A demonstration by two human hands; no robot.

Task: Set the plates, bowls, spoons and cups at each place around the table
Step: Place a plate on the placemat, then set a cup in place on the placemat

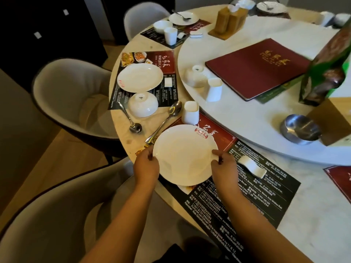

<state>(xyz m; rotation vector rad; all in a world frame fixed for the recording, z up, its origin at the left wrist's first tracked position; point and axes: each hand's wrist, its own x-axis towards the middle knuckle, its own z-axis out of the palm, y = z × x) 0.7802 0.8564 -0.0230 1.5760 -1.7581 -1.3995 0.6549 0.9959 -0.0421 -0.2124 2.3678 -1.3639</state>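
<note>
A white plate with a red logo (183, 154) lies over the near placemat (266, 188). My left hand (146, 166) grips its left rim and my right hand (224, 168) grips its right rim. Behind it stands an upturned white cup (190, 112), with a long spoon (165, 122) to the left. Further left lie a short spoon (130, 119), an upturned bowl (143, 104) and a second plate (140, 77) on another placemat. A white spoon rest (251, 166) sits right of the held plate.
The turntable (266, 118) carries an upturned bowl (196, 75), a cup (214, 89), a red menu (256, 67), a steel bowl (299, 129) and a green box (328, 67). A far place (176, 25) is laid. Grey chairs (72, 95) ring the table.
</note>
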